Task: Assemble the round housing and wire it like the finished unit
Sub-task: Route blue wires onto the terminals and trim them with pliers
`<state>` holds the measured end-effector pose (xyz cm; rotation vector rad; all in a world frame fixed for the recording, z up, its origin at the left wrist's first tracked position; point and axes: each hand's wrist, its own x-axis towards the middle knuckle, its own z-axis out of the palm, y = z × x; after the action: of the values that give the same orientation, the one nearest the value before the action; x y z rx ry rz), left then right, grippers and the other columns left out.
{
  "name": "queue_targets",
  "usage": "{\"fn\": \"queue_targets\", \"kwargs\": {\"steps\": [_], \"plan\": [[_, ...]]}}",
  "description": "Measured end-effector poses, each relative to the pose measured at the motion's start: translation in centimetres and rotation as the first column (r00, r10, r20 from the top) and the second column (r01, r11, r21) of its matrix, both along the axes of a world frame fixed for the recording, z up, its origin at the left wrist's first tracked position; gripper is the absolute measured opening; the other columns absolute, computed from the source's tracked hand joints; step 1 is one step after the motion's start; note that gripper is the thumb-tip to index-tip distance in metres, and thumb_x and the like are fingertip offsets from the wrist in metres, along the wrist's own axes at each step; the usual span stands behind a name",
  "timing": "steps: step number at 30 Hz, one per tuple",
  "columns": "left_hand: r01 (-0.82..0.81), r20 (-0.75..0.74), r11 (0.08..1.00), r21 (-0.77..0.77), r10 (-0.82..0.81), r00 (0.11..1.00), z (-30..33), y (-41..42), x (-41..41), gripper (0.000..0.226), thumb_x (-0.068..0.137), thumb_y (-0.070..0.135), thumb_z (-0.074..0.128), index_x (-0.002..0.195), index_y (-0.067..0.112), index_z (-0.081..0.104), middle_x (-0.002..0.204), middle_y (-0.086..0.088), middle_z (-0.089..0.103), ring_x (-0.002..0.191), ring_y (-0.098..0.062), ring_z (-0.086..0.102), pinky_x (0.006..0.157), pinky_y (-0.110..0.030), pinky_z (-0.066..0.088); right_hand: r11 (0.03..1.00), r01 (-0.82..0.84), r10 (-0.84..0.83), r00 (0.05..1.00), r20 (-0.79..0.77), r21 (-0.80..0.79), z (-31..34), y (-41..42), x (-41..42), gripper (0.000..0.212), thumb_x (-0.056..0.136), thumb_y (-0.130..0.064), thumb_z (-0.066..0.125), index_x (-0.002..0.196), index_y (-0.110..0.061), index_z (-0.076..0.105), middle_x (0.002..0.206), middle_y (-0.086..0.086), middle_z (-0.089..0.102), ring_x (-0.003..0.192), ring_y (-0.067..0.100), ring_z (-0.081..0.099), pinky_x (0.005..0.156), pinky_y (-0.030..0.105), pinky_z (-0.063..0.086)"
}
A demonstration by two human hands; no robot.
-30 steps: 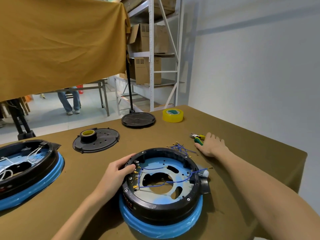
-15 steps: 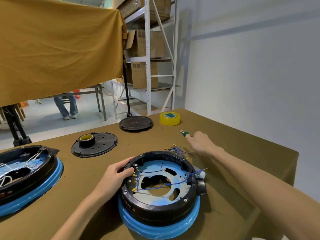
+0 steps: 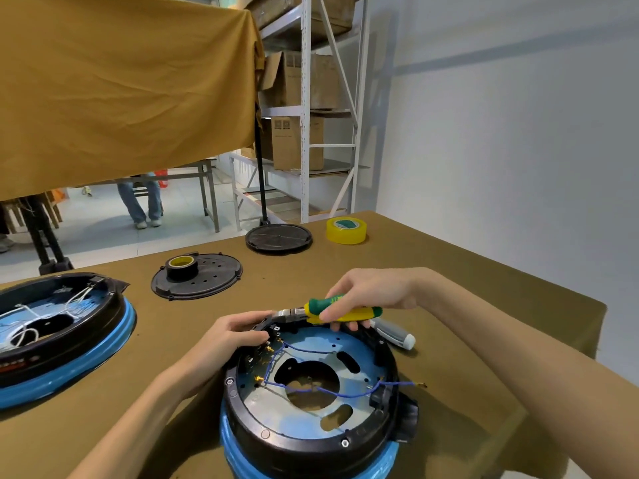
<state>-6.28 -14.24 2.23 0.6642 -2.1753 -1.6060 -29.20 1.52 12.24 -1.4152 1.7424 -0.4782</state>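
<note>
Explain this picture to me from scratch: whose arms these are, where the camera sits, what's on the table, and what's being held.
No machine here: a person works bare-handed, filmed by a camera on their own head looking down. The left hand grips the rim of a round black housing with blue wires inside. The right hand holds green-and-yellow pliers at the housing's far rim. On the brown-covered table lie a second housing with white wires, a black perforated cover, a black disc, yellow tape and a grey-handled tool.
</note>
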Motion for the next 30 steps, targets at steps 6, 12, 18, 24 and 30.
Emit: {"fn": "queue_targets", "kwargs": {"steps": [6,12,18,24,30], "plan": [[0.089,-0.019,0.995,0.039,-0.089,0.996,0.2,0.2,0.3,0.043,0.098,0.009,0.059,0.117,0.043,0.074,0.114,0.007,0.077,0.102,-0.016,0.074,0.075,-0.018,0.057,0.994,0.046,-0.01,0.94,-0.342,0.099,0.1,-0.1,2.2,0.048,0.09,-0.053,0.071,0.101,-0.005,0.074,0.082,0.0,0.068,0.069,0.015,0.058,0.064,0.033,0.045],[0.103,-0.017,0.994,0.029,-0.102,0.995,0.1,0.0,0.2,0.041,0.099,0.011,0.058,0.12,0.044,0.072,0.115,0.005,0.077,0.103,-0.017,0.074,0.077,-0.02,0.057,0.997,0.073,-0.043,0.832,-0.553,0.033,-0.9,-1.0,3.2,0.076,0.085,-0.065,0.068,0.117,0.004,0.068,0.086,0.014,0.067,0.074,0.02,0.053,0.067,0.034,0.041],[0.103,0.002,0.995,0.015,-0.103,0.995,0.2,0.0,0.3,0.04,0.1,0.011,0.057,0.122,0.042,0.069,0.115,0.008,0.077,0.105,-0.013,0.073,0.078,-0.018,0.057,0.996,0.084,-0.053,0.842,-0.537,0.034,-0.5,-1.5,3.3,0.063,0.083,-0.066,0.069,0.103,-0.007,0.077,0.082,0.003,0.073,0.069,0.015,0.062,0.063,0.03,0.047],[0.123,0.064,0.992,-0.023,-0.121,0.991,0.8,0.4,0.6,0.038,0.103,0.016,0.055,0.12,0.049,0.061,0.106,0.028,0.074,0.102,0.002,0.069,0.075,-0.008,0.052,0.981,0.129,-0.057,0.903,-0.427,0.143,0.8,-2.1,3.3,0.055,0.084,-0.06,0.074,0.1,-0.008,0.076,0.09,0.007,0.078,0.068,0.015,0.068,0.056,0.027,0.049],[0.143,0.095,0.988,-0.058,-0.137,0.986,1.4,0.7,0.7,0.039,0.104,0.018,0.054,0.12,0.053,0.059,0.105,0.028,0.074,0.1,0.0,0.071,0.074,-0.01,0.053,0.953,0.144,-0.05,0.942,-0.331,0.267,0.7,-1.3,3.4,0.052,0.092,-0.061,0.064,0.091,-0.01,0.071,0.083,0.005,0.076,0.072,0.019,0.072,0.062,0.03,0.057]]}}
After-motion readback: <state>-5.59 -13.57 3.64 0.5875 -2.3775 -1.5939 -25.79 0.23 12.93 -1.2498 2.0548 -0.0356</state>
